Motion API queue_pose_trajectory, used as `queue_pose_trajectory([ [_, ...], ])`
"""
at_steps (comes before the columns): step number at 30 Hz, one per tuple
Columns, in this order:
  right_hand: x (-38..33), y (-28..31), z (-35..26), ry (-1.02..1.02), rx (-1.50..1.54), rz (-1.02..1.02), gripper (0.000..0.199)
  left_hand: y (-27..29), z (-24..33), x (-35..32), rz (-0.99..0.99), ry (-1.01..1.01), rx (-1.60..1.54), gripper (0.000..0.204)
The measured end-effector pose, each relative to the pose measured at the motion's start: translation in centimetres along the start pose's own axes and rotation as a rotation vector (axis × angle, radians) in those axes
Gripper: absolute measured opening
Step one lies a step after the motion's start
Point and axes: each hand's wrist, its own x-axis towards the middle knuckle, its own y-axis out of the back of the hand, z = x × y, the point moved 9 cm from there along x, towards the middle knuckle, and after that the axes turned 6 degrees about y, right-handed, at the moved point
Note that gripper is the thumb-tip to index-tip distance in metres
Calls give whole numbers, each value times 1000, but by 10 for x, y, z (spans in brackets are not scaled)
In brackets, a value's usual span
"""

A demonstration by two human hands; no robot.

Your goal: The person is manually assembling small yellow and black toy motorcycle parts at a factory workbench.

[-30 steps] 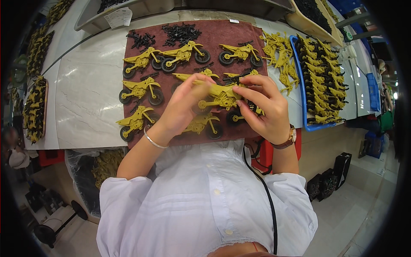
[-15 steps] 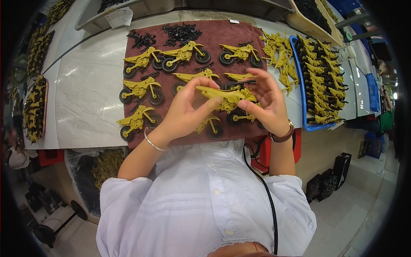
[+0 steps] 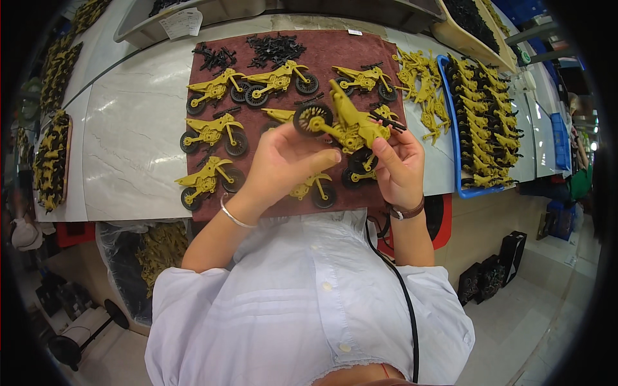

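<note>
A yellow toy motorcycle (image 3: 353, 125) with black wheels and a black handlebar is raised above the brown cloth, its tail tilted up. My right hand (image 3: 400, 162) grips its front end, thumb against the yellow body near the handlebar. Close by on the other side, my left hand (image 3: 283, 164) has its thumb stretched out, apart from the fingers. Its fingertips are partly hidden behind the raised rear wheel (image 3: 313, 119). Beneath the hands lie more toy motorcycles, partly covered, including a yellow one (image 3: 310, 186) by my left thumb.
Rows of toy motorcycles (image 3: 212, 130) lie on the brown cloth (image 3: 257, 119), with small black parts (image 3: 275, 50) at its far edge. Loose yellow parts (image 3: 421, 87) are at right, beside a blue tray (image 3: 465, 191) of motorcycles. Grey bins (image 3: 225, 8) stand behind.
The motorcycle has turned from lying level between both hands to tail-up, showing its rear wheel. My right hand has drawn lower around its front; my left thumb has come off the body.
</note>
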Motion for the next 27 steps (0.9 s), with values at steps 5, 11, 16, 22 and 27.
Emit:
queue_pose_trajectory([
  [5,-8,0,12,-12,197,106,33,9,-11,-4,114,25,144,24],
  [11,-15,0,22,-137,170,67,34,15,-12,-6,126,-55,80,24],
  [16,-17,1,21,-111,102,87,31,12,7,-8,140,-121,57,24],
  [22,-19,-2,19,-32,5,65,30,21,-1,-7,245,-67,85,28],
  [27,-23,2,20,-1,-39,133,31,19,-4,-7,226,-40,61,30],
])
